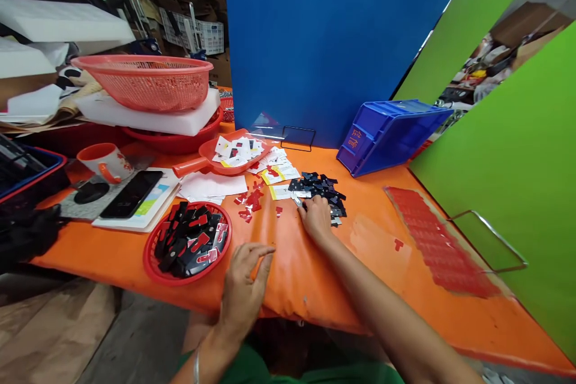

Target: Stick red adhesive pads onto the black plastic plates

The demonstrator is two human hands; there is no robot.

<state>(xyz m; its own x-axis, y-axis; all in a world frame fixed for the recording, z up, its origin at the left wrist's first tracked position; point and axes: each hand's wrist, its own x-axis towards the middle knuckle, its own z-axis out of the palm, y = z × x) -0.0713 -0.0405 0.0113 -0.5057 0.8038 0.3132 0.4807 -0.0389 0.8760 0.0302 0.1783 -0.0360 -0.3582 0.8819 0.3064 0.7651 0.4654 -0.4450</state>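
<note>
My right hand (pixel 316 218) reaches to the near edge of a pile of flat black pieces (pixel 320 183). Its fingers are bent and closed down on one of these pieces, mostly hidden under the fingertips. My left hand (pixel 243 285) is over the table's front edge, right of a red basket (pixel 149 261). Its fingers are stretched out with the thumb close beneath them, and I see nothing held. Inside the basket are black pieces (pixel 182 234), some with red T-shaped patches. Loose red patches (pixel 254 198) lie between basket and pile.
A red scoop (pixel 193 166) holds white cards (pixel 236 147). Left of it are a phone (pixel 132 194) and a mug (pixel 105 162). A blue bin (pixel 387 138) lies tipped behind the pile. At right is a red sheet (pixel 441 246) beside a green panel (pixel 508 150).
</note>
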